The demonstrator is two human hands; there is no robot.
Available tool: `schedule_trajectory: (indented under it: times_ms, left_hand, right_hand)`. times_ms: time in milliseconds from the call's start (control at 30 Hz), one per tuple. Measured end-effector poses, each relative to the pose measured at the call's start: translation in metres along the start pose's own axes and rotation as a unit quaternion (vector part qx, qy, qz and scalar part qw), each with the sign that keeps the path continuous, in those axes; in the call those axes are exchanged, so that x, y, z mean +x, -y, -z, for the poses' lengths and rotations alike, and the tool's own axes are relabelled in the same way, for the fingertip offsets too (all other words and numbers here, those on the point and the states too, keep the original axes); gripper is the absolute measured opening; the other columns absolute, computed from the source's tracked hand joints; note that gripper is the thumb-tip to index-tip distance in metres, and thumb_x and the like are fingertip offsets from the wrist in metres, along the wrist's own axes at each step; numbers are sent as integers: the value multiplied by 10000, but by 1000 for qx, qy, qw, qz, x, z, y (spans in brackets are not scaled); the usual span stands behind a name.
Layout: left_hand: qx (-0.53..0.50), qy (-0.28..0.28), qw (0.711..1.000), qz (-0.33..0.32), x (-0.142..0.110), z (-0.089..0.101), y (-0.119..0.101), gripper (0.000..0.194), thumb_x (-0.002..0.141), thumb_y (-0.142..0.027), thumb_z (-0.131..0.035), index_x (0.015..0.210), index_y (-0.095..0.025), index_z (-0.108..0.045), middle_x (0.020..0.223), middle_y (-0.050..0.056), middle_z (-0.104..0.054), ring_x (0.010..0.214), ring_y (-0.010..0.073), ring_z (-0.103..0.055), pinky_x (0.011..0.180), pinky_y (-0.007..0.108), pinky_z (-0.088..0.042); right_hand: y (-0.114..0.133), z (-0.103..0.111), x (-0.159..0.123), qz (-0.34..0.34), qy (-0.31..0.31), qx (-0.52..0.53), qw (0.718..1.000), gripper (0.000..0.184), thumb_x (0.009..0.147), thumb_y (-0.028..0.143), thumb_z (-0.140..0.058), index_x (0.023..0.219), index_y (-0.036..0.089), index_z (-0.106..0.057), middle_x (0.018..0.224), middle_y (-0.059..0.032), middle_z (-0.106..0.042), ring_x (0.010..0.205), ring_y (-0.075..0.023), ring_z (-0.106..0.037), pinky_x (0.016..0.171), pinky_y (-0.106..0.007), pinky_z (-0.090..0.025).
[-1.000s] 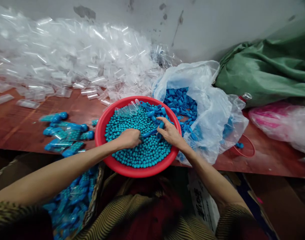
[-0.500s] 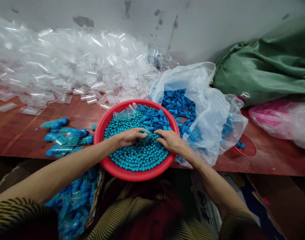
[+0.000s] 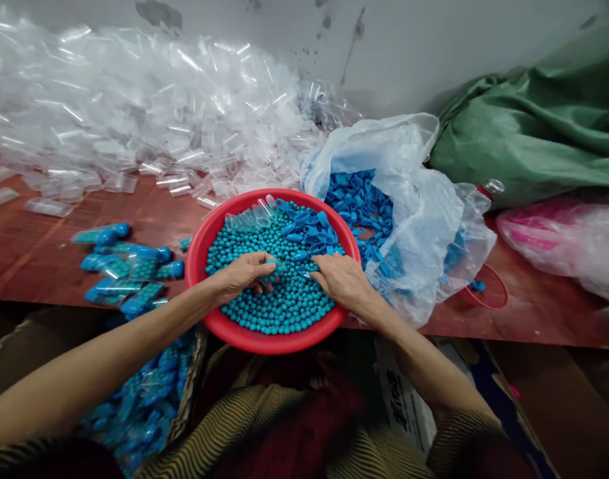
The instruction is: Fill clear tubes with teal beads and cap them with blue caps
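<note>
A red plastic basin (image 3: 197, 266) is filled with turquoise beads (image 3: 279, 313). Over its left half, my left hand (image 3: 249, 274) is closed around a small clear plastic tube (image 3: 267, 282), largely hidden by the fingers. To the right, my right hand (image 3: 337, 274) rests low over the beads with its fingers bent together; what they hold, if anything, is hidden. Just beyond it, blue plastic caps (image 3: 311, 229) are heaped at the basin's far right. Several empty clear tubes (image 3: 254, 214) lie on the beads near the far rim.
A large heap of clear tubes (image 3: 149, 113) covers the back left. Filled blue-capped tubes (image 3: 129, 263) lie left of the basin, more in a box (image 3: 149, 399) below. On the right are an open bag (image 3: 424, 213) of blue caps, a red basket (image 3: 490, 293) and green cloth (image 3: 528, 133).
My hands have moved apart: the left drew back leftward with the tube, while the right stayed over the basin's right side. The camera view has shifted slightly.
</note>
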State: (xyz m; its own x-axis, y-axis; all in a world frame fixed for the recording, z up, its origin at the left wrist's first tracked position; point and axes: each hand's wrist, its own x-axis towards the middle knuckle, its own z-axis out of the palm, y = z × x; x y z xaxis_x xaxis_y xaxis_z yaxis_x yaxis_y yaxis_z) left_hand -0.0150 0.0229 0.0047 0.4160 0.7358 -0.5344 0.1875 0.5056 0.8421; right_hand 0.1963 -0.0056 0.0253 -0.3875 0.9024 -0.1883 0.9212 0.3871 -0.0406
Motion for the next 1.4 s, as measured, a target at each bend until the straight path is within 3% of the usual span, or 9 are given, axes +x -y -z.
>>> schedule_trajectory:
  times_ms: [200,367,500,633,833,933,1033,1167,1400]
  left_hand:
    - [27,6,1000,0,0,-4,4,309,696,-395,-642,821,-155,-491,686,5,-632,511,100,-572,420,183,-353]
    - [21,14,1000,-13,-3,-13,6,326,701,-415,-633,836,-162,-478,682,-10,-612,476,87,-547,391,174,-330]
    - [-19,-1,999,-45,-5,-21,6,383,684,-452,-640,885,-173,-471,681,-30,-571,477,84,-533,387,178,-353]
    - [-32,-6,999,-42,-8,-21,7,377,685,-452,-640,887,-173,-487,679,-35,-543,467,71,-512,376,170,-362]
    - [-19,-29,999,-21,-11,-17,10,340,729,-384,-602,966,-182,-465,690,-33,-548,453,73,-515,377,175,-391]
    - [-22,-7,998,-60,-11,-20,10,394,728,-394,-604,1026,-187,-451,706,-32,-543,474,84,-523,385,192,-411]
    - [-32,3,994,-102,-13,-24,10,471,714,-414,-625,1077,-183,-435,725,-28,-539,480,89,-519,394,212,-430]
    - [-57,15,992,-112,-18,-28,10,560,731,-421,-616,1192,-190,-397,702,-31,-544,469,93,-519,408,222,-433]
    - [-49,-14,989,-141,-18,-31,14,596,747,-380,-598,1270,-186,-387,649,-50,-525,417,74,-498,368,200,-391]
  right_hand:
    - [10,-13,12,16,17,-42,999,195,888,265,-456,963,135,-579,969,-124,-632,948,-270,-542,744,-338,-379]
    - [15,-10,15,-43,-28,9,999,265,900,116,-308,1064,143,-515,925,-95,-643,840,-210,-585,680,-285,-395]
    - [24,-11,11,49,-31,43,997,356,914,116,-264,1210,133,-461,1012,-119,-638,918,-218,-581,723,-292,-425]
    - [22,-19,6,121,-1,170,978,409,939,209,-306,1339,140,-357,1106,-100,-630,972,-178,-584,805,-268,-445]
    - [15,-18,6,-41,-92,120,988,440,937,230,-286,1338,107,-421,1103,-149,-630,1040,-234,-567,864,-330,-440]
    - [20,-17,6,4,-111,220,969,394,938,271,-320,1262,159,-515,1082,-93,-648,1003,-191,-587,862,-281,-442]
    - [23,-18,6,59,-107,350,929,365,943,286,-326,1191,205,-580,896,-21,-673,801,-141,-614,751,-234,-460]
    - [22,-14,3,50,-100,409,906,356,938,291,-343,1165,225,-609,751,13,-642,675,-125,-585,657,-220,-444]
    - [21,-1,-2,70,-61,297,950,349,927,200,-337,1171,150,-580,866,-56,-670,752,-153,-596,703,-230,-413]
